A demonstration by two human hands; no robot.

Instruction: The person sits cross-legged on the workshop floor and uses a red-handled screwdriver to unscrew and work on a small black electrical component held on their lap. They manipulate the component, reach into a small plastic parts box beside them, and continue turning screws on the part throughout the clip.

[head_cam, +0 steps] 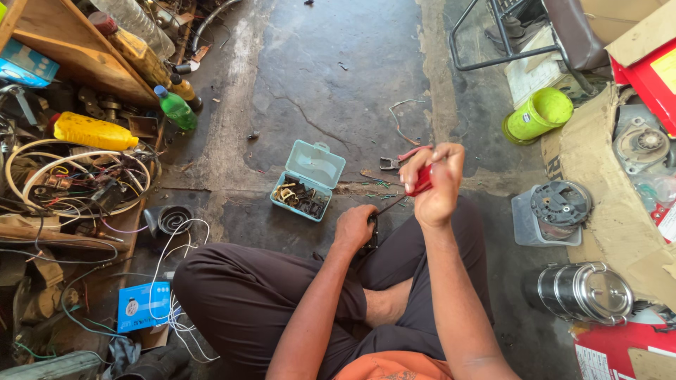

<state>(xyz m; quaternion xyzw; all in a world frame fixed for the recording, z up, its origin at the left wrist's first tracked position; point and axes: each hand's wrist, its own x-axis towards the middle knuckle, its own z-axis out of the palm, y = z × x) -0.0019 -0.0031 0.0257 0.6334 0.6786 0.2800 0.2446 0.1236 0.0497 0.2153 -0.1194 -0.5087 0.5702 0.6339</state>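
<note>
Red-handled screwdriver with a thin dark shaft (415, 186): head view, we hold it in our right hand (433, 184), fingers clenched round the handle, raised above the lap. Shaft slopes down and left; its tip meets a small black part (370, 236) that our left hand (354, 229) grips over the left knee, fingers closed round it. What kind of part it is, we cannot tell; most of it is hidden by the hand.

Judgement on the step: the tip looks engaged at a slant. We would keep the left hand braced on the knee, bring the handle more in line with the tip before turning, and press lightly so the tip does not skip toward the palm.

Containers, same view:
- Small pale-blue plastic box with hinged lid (308, 181), lid open, on the concrete floor (331, 77) just ahead of the knees; holds small mixed metal and dark pieces.
- Clear plastic tub (524, 229), right, holds a round black ribbed part (560, 203).
- Stacked steel tiffin (581, 292), lying on its side, closed; contents unseen.
- Lime-green plastic tub (539, 116), tipped on its side; inside not visible.
- Green plastic bottle (176, 109) and yellow plastic bottle (95, 131), left, capped.
- Red-handled pliers (398, 159) lie on the floor beyond the right hand.
</note>
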